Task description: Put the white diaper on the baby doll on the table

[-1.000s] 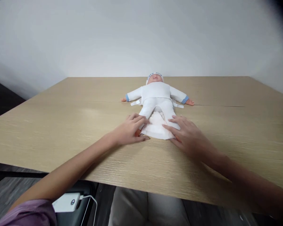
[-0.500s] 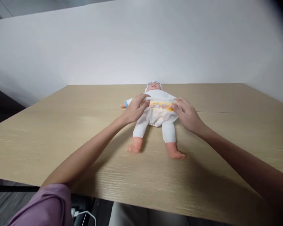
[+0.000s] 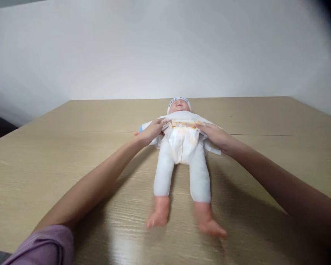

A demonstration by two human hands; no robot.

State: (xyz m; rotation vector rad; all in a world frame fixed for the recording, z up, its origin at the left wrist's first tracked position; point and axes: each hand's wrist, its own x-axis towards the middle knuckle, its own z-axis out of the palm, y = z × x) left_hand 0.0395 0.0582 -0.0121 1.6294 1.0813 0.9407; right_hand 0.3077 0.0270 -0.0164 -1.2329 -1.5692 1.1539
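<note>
A baby doll (image 3: 162, 180) in white clothes and a printed cap lies on its back, feet toward me. Around its hips sits a white diaper (image 3: 181, 145) with a yellow-orange printed band at the front waist. My left hand (image 3: 153, 131) grips the diaper's waist at the doll's side on my left, fingertips partly hidden by the material. On the opposite side my right hand (image 3: 213, 134) has its fingers closed at the other end of the band. White diaper material spreads out below both hands.
The doll rests on a wide light wood table (image 3: 71, 176) with a thin seam running across it. Behind the table stands a plain white wall (image 3: 165, 48). A dark object (image 3: 0, 127) shows past the left edge.
The diaper's front now lies flatter over the doll's belly, with both hands lower at its sides. The view has come closer, and the doll's legs appear longer and nearer.
</note>
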